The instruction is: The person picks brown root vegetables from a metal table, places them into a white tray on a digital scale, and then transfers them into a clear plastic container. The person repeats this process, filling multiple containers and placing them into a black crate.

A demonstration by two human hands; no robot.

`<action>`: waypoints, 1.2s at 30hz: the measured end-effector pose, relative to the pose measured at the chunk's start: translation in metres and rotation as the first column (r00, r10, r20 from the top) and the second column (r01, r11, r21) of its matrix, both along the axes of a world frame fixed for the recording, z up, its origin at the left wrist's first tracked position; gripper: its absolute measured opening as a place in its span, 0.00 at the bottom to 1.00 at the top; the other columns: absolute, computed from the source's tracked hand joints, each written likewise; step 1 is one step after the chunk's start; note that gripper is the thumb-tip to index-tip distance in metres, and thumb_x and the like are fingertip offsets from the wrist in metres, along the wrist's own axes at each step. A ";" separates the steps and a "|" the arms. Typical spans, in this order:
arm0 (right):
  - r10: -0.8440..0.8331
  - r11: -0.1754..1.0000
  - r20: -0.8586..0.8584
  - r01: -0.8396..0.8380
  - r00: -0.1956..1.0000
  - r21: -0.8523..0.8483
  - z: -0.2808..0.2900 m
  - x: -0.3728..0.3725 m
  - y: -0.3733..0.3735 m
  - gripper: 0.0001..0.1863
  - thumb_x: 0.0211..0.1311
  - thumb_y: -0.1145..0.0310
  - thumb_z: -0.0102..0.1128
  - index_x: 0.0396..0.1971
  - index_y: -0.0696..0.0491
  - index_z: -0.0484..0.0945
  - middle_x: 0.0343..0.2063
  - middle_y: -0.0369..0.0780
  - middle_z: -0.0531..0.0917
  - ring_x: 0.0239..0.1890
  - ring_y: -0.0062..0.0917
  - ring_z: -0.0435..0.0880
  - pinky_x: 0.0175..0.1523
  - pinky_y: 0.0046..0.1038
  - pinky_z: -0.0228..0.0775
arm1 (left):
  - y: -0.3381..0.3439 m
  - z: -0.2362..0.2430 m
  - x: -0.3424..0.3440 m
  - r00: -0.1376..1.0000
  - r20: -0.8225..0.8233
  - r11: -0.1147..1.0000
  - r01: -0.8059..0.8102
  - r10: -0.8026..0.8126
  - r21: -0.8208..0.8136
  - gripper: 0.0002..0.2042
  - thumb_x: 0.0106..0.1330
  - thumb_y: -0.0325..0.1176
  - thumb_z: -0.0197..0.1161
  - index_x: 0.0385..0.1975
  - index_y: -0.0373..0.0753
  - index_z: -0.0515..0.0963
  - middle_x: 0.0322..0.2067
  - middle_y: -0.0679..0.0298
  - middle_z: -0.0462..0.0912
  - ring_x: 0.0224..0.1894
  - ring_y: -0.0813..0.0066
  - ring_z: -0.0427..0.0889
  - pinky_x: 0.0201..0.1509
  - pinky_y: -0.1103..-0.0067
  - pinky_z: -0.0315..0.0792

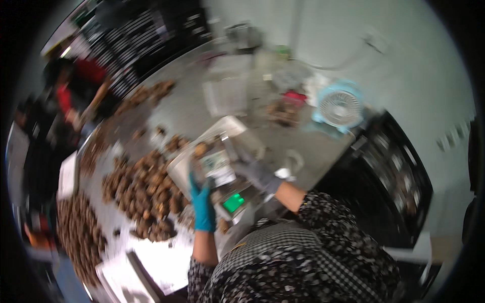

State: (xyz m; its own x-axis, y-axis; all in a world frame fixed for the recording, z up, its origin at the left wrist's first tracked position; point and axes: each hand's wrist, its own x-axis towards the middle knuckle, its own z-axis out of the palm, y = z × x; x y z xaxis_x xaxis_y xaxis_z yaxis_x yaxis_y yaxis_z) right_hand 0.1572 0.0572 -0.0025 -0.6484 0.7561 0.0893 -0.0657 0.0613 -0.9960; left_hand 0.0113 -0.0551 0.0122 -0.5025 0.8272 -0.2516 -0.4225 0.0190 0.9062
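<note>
My left hand (201, 202), in a teal glove, reaches up beside a white-and-green label or card (218, 164) and a pale brown piece (201, 148); its fingers are smeared by motion. My right hand (252, 169), in a grey glove, is at the right of the card, near what seems a clear container, its fingers blurred too. A white tray (230, 122) lies around and behind both hands. Below them a small scale (233, 203) shows a lit green display. A large pile of brown, lumpy root-like pieces (146, 192) lies left of my left hand.
More brown pieces (81, 227) line the table's left edge, near white papers (149, 270). A translucent bin (225, 88) and blue fan (339, 106) stand at the back. Black trays (386, 177) are at right. A person in red and black (83, 86) works at the upper left.
</note>
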 end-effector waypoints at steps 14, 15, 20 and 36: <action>-0.668 0.739 -0.458 0.458 0.586 -0.494 0.049 0.293 -0.024 0.26 0.61 0.59 0.56 0.55 0.56 0.64 0.48 0.42 0.74 0.50 0.29 0.76 0.53 0.33 0.74 | 0.037 0.061 0.128 0.472 -0.322 0.418 0.880 -0.821 0.226 0.24 0.64 0.41 0.58 0.57 0.35 0.69 0.53 0.58 0.74 0.54 0.67 0.73 0.60 0.72 0.64; -0.786 0.617 -0.402 0.617 0.469 -0.487 0.062 0.321 -0.028 0.26 0.60 0.60 0.57 0.54 0.56 0.64 0.46 0.40 0.75 0.48 0.28 0.77 0.50 0.32 0.76 | 0.038 0.058 0.125 0.501 -0.298 0.457 0.865 -0.813 0.208 0.23 0.64 0.40 0.58 0.56 0.34 0.69 0.51 0.58 0.76 0.52 0.68 0.75 0.58 0.72 0.66; -0.995 -0.092 0.010 0.914 -0.104 0.395 0.088 0.495 -0.069 0.33 0.57 0.64 0.61 0.59 0.58 0.60 0.47 0.40 0.75 0.48 0.23 0.73 0.53 0.24 0.66 | 0.039 0.018 0.081 0.735 -0.187 0.741 0.669 -0.652 0.046 0.21 0.66 0.41 0.56 0.53 0.34 0.71 0.44 0.57 0.79 0.41 0.70 0.80 0.47 0.75 0.74; -0.593 0.170 0.789 0.933 -0.160 0.317 0.017 0.719 -0.179 0.27 0.57 0.62 0.60 0.53 0.61 0.67 0.50 0.45 0.74 0.49 0.29 0.74 0.52 0.26 0.67 | 0.008 -0.021 -0.024 0.931 -0.087 0.935 0.356 -0.354 -0.001 0.22 0.65 0.43 0.53 0.56 0.38 0.68 0.44 0.60 0.77 0.40 0.74 0.75 0.45 0.76 0.67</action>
